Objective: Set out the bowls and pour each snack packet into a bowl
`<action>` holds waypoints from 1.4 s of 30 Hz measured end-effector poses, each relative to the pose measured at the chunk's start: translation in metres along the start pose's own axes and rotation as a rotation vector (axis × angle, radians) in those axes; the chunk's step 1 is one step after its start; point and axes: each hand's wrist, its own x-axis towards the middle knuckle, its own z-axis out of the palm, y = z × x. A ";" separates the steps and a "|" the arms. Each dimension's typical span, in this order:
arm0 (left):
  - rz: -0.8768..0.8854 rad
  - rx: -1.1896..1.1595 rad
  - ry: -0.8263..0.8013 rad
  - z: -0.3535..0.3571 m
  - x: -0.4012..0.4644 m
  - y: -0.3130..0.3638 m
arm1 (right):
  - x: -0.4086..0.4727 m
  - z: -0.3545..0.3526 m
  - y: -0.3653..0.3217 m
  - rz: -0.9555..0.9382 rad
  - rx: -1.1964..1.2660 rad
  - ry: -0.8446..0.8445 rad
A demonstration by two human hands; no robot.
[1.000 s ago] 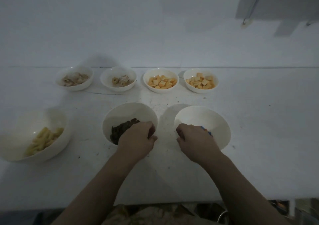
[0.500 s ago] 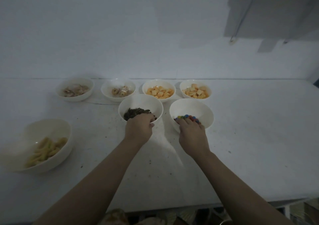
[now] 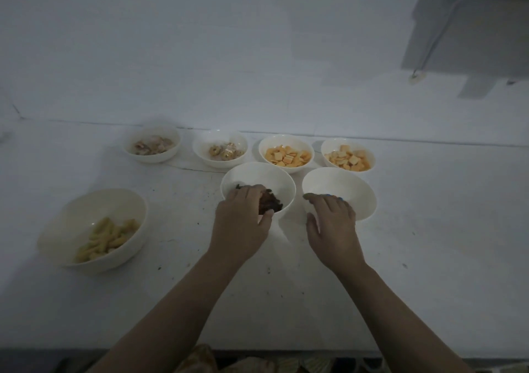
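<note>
Two white bowls stand side by side just in front of a back row of bowls. The left one (image 3: pixel 266 172) holds a dark snack; my left hand (image 3: pixel 243 221) grips its near rim, fingers over the edge and thumb on the outer wall. The right one (image 3: pixel 352 184) holds coloured candies, mostly hidden behind my right hand (image 3: pixel 332 224), whose fingertips rest at the near rim with the thumb apart from the bowl. No snack packet is in view.
The back row has small bowls of pale pieces (image 3: pixel 151 159), ring snacks (image 3: pixel 200 152), orange crackers (image 3: pixel 264 146) and mixed crackers (image 3: pixel 326 151). A large bowl (image 3: pixel 86 198) of yellow sticks sits at the near left. The white table (image 3: pixel 429 229) meets a wall behind; a grey cabinet (image 3: pixel 472 29) hangs upper right.
Both hands pushed the two bowls away from me, up to the back row. My right hand has loosened its grip and its thumb has come off the bowl.
</note>
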 end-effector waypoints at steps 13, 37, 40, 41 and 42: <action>-0.725 0.334 -0.115 -0.060 -0.054 -0.113 | 0.004 0.068 -0.120 -0.232 -0.045 0.177; -0.143 0.293 -0.039 -0.027 0.006 -0.156 | 0.027 0.097 -0.147 -0.044 -0.072 0.041; -0.107 0.258 -0.005 -0.026 0.009 -0.161 | 0.028 0.096 -0.145 -0.055 -0.061 0.032; -0.094 0.248 -0.001 -0.024 0.009 -0.164 | 0.027 0.096 -0.145 -0.060 -0.058 0.020; -0.081 0.243 -0.002 -0.023 0.009 -0.166 | 0.027 0.097 -0.144 -0.068 -0.057 0.007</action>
